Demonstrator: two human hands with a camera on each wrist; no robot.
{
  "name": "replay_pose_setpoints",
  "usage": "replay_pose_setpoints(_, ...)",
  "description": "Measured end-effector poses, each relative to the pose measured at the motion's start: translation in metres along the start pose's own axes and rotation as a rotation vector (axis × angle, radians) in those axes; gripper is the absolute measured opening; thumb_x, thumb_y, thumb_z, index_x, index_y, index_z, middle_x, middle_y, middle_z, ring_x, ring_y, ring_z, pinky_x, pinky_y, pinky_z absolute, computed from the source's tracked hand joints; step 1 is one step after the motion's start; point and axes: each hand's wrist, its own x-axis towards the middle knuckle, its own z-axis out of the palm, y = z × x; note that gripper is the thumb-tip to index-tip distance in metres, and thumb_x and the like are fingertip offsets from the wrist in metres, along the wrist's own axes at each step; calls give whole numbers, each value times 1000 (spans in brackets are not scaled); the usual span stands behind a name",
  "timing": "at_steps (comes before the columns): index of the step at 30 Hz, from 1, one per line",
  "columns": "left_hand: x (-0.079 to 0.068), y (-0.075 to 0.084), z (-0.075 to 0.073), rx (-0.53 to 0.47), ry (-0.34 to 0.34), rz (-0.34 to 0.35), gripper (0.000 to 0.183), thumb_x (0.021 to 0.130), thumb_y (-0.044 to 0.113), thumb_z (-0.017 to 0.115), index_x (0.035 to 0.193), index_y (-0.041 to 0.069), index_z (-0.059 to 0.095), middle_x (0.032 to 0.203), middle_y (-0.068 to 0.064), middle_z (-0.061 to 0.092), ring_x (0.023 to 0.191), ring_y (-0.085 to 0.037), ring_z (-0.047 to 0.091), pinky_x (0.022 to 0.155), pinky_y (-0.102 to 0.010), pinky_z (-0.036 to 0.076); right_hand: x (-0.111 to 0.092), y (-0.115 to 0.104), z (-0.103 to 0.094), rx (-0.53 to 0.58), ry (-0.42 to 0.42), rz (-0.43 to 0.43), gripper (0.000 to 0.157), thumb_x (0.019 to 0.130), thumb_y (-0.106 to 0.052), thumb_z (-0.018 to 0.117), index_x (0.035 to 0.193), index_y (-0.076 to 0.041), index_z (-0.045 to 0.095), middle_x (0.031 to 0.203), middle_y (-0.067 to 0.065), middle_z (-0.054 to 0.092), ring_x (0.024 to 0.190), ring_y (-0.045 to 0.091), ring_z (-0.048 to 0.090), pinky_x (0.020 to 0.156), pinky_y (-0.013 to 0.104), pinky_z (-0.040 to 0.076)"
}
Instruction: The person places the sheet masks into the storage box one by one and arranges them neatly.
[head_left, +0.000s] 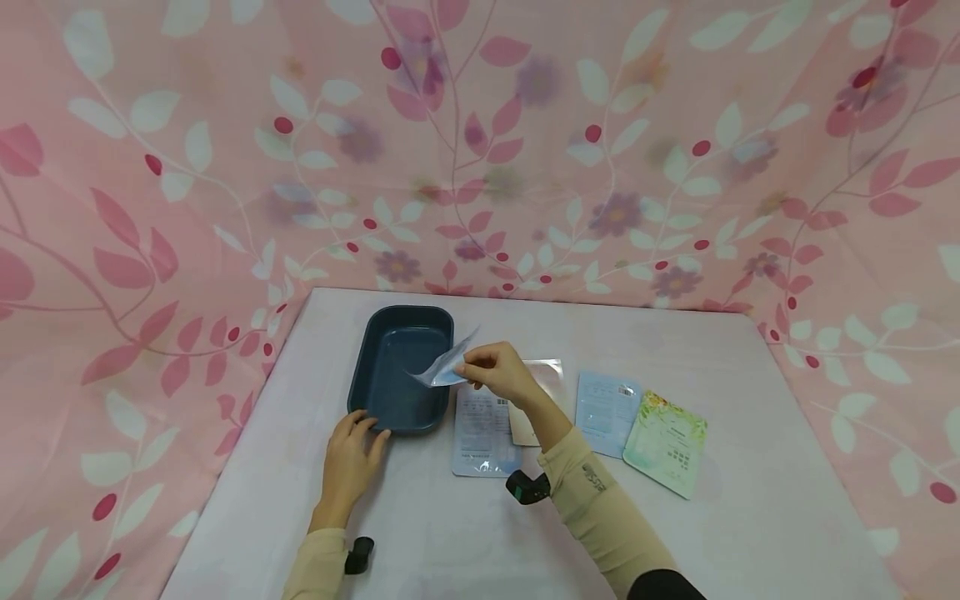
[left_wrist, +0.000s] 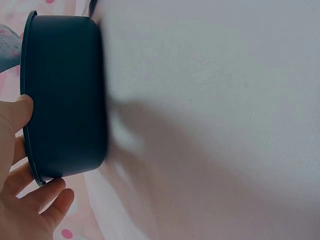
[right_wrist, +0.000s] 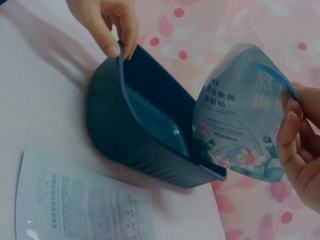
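Note:
A dark blue rectangular basin (head_left: 401, 367) stands on the left part of the table. My left hand (head_left: 348, 458) grips its near rim at the left corner, thumb outside and fingertips over the edge, as the right wrist view shows. Between thumb and fingers, my right hand (head_left: 498, 371) pinches a face mask packet (right_wrist: 235, 120) printed with pink lotus flowers. The packet (head_left: 447, 367) is held up at the basin's right rim and overlaps that rim in the head view. Its sheet bends a little toward the basin.
Right of the basin lies a pale blue packet (head_left: 483, 450), partly beside a silvery-beige packet (head_left: 551, 379) that the right arm partly covers. Further right, a light blue packet (head_left: 606, 408) and a green packet (head_left: 666, 446) touch or overlap. A floral pink curtain (head_left: 480, 167) hangs behind the table.

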Motion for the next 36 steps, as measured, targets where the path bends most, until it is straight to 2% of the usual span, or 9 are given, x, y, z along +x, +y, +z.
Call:
replay_pose_setpoints(4, -1, 0, 0, 2, -2, -1, 29, 73, 7, 80, 92, -10, 66, 105, -29, 60, 101, -45, 55, 83, -57, 46, 2, 5, 3, 16, 5, 13, 16, 87, -3, 65, 91, 12, 67, 75, 29, 59, 59, 17, 54, 58, 24, 52)
replay_pose_setpoints(8, 0, 1, 0, 0, -4, -1, 29, 73, 7, 79, 93, -10, 66, 106, -29, 60, 101, -45, 55, 84, -57, 45, 4, 10, 4, 7, 17, 23, 16, 87, -3, 65, 91, 12, 67, 75, 29, 59, 58, 13, 53, 57, 22, 51)
replay_pose_setpoints(17, 2, 1, 0, 6, -8, -15, 28, 73, 7, 79, 92, -10, 66, 106, -28, 60, 102, -45, 55, 84, -57, 45, 11, 29, 9, -21, 19, 69, 16, 87, -4, 65, 90, 12, 67, 69, 19, 60, 60, 15, 54, 58, 24, 52)
replay_pose_setpoints(21, 2, 1, -1, 13, -4, -15, 28, 73, 7, 79, 92, -10, 66, 106, -28, 60, 102, -45, 55, 84, -56, 45, 11, 28, 13, -16, 18, 80, 15, 86, -1, 65, 89, 14, 65, 67, 18, 59, 59, 15, 53, 59, 27, 53)
replay_pose_setpoints(24, 2, 1, -2, 13, -1, -12, 28, 73, 6, 79, 92, -10, 66, 106, -28, 60, 102, -45, 55, 84, -57, 45, 13, 33, 18, -42, 34, 95, 15, 85, -2, 66, 89, 13, 66, 66, 13, 60, 59, 23, 57, 58, 28, 53)
replay_pose_setpoints(26, 1, 0, -2, 10, -3, -12, 28, 73, 6, 79, 92, -10, 66, 106, -28, 60, 101, -45, 55, 84, -57, 45, 17, 45, 23, -70, 47, 112, 15, 84, -4, 68, 89, 10, 68, 66, 9, 63, 60, 26, 60, 56, 26, 53)
replay_pose_setpoints(28, 1, 0, -1, 6, -3, -9, 28, 73, 7, 79, 92, -10, 66, 105, -29, 60, 101, -45, 55, 84, -57, 45, 18, 49, 26, -97, 53, 128, 15, 84, -4, 68, 90, 9, 69, 68, 10, 64, 62, 29, 61, 54, 25, 52)
replay_pose_setpoints(32, 0, 1, 0, 7, -13, -16, 28, 74, 7, 78, 93, -10, 66, 106, -29, 59, 101, -45, 55, 84, -57, 46, 20, 54, 33, -134, 46, 159, 15, 84, -6, 69, 91, 7, 70, 69, 10, 64, 57, 16, 58, 53, 22, 51)
replay_pose_setpoints(36, 0, 0, 1, 7, -13, -19, 28, 74, 7, 79, 93, -10, 66, 106, -29, 59, 101, -45, 55, 85, -56, 46, 23, 55, 40, -178, 44, 179, 15, 84, -8, 69, 93, 5, 71, 68, 7, 64, 54, 8, 53, 53, 21, 50)
